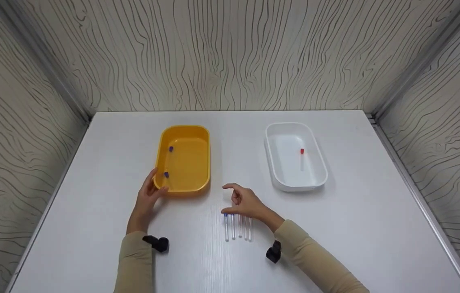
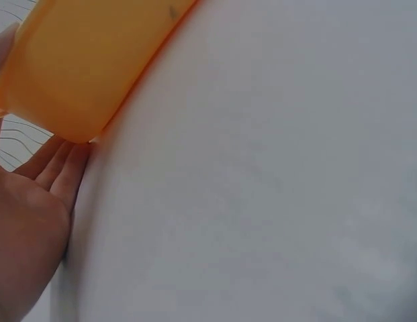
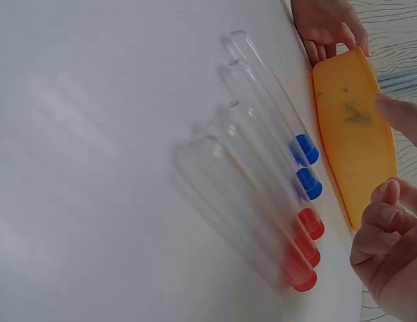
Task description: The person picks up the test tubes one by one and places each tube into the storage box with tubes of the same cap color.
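My left hand (image 1: 147, 198) grips the near left corner of a yellow plastic tray (image 1: 189, 162), thumb at the rim and fingers along the outer side. Inside that tray lie two clear test tubes with blue caps (image 1: 171, 149). My right hand (image 1: 248, 202) hovers over a row of test tubes (image 1: 233, 228), thumb and index finger spread apart, the other fingers bent, nothing held. The right wrist view shows that row's caps: two blue caps (image 3: 309, 182) and three red caps (image 3: 311, 223). In the head view my right hand hides most of these caps.
To the right stands a white tray (image 1: 275, 173) holding one test tube with a red cap (image 1: 302, 151). Both trays rest on a white table (image 1: 91, 228). Panels with a wood-grain pattern (image 1: 230, 57) enclose its back and sides.
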